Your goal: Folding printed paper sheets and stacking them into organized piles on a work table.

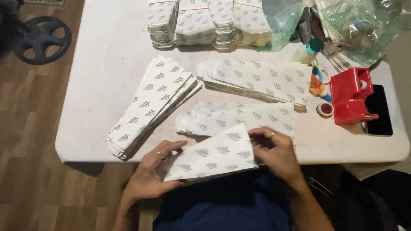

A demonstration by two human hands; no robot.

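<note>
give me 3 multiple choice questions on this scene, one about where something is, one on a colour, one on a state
1. Where is the red tape dispenser?
A. at the table's right end, by the dark phone
B. on the floor
C. on the bundled stacks

2. What colour is the leaf print on the paper piece?
A. red
B. grey
C. green

3. How is that paper piece held?
A. lying untouched
B. by one hand
C. by both hands

Answers: 1 A, it stands beside the phone. 2 B, grey leaves on white. 3 C, the left hand and right hand each grip an end.
</note>
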